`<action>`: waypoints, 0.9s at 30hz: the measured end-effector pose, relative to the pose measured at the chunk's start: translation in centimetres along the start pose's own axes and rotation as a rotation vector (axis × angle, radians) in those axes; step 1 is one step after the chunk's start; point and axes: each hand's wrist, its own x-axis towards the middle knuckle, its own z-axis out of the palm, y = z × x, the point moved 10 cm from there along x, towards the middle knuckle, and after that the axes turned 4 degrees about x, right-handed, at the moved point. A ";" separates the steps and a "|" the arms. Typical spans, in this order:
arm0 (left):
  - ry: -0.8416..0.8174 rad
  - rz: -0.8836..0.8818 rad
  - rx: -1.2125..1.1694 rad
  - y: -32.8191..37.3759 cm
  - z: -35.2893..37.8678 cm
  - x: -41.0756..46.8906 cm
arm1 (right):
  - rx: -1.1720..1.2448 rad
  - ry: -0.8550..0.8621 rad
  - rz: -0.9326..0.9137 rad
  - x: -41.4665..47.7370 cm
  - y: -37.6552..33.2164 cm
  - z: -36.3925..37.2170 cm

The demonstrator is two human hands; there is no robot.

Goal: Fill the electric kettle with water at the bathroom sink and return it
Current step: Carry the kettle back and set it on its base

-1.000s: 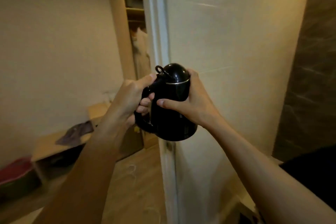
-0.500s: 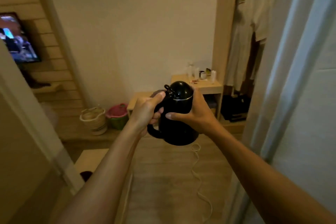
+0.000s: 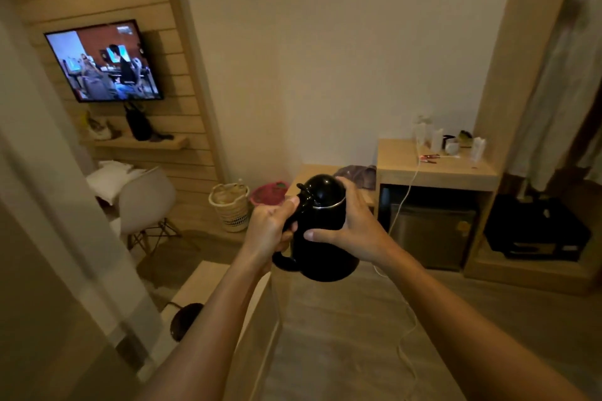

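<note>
The black electric kettle (image 3: 321,257) is held upright at chest height, mid-frame, with its lid shut. My left hand (image 3: 268,231) is wrapped around its handle, thumb near the lid lever. My right hand (image 3: 351,231) cups the kettle's right side, thumb across the front of the body. A round dark kettle base (image 3: 184,319) lies on a low wooden ledge at the lower left, partly hidden by my left forearm.
A wooden side cabinet (image 3: 433,172) with small bottles and a mini fridge (image 3: 433,234) stands ahead right, a white cable (image 3: 407,329) trailing over the floor. A woven basket (image 3: 230,207), white chair (image 3: 146,202) and wall TV (image 3: 102,60) are at left. A door frame (image 3: 58,192) runs along the left.
The view has swung left from the bathroom doorway into the bedroom; the TV, chair and cabinet have come into sight. Both hands keep the same hold on the kettle.
</note>
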 end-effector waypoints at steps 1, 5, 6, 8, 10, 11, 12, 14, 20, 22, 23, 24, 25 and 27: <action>0.019 -0.006 -0.014 -1.1 -0.6 1.5 | -0.001 -0.012 -0.014 1.7 0.8 0.7; 0.094 -0.065 -0.025 -5.9 -3.7 8.5 | 0.012 -0.090 -0.020 9.7 4.8 4.9; 0.116 -0.085 -0.029 -7.2 -4.7 10.0 | 0.008 -0.114 -0.007 11.7 5.7 6.1; 0.152 -0.105 -0.038 -8.9 -6.8 12.6 | 0.010 -0.169 -0.003 15.3 7.1 8.8; 0.192 -0.128 -0.019 -10.7 -9.1 15.4 | 0.029 -0.205 -0.017 19.1 8.2 11.4; 0.218 -0.150 -0.012 -11.6 -10.2 16.3 | 0.046 -0.226 -0.030 20.6 8.8 12.7; 0.244 -0.171 -0.011 -12.4 -11.3 17.1 | 0.062 -0.254 -0.039 21.9 9.0 14.1; 0.288 -0.200 -0.012 -13.9 -13.5 18.4 | 0.074 -0.324 -0.046 24.4 9.6 17.0; 0.490 -0.285 0.016 -18.1 -20.3 20.5 | 0.183 -0.585 -0.129 31.1 9.9 26.7; 0.564 -0.342 -0.002 -19.3 -22.3 20.2 | 0.215 -0.681 -0.154 32.2 9.6 30.1; 0.599 -0.374 -0.004 -20.1 -23.4 20.1 | 0.221 -0.721 -0.162 32.7 9.5 31.7; 0.637 -0.403 -0.003 -21.0 -24.5 19.9 | 0.225 -0.761 -0.174 33.0 9.4 33.4; 0.676 -0.424 -0.001 -21.8 -25.6 19.5 | 0.233 -0.798 -0.194 33.3 9.3 35.1; 0.747 -0.453 0.001 -23.3 -27.5 18.5 | 0.261 -0.867 -0.255 33.4 8.7 38.4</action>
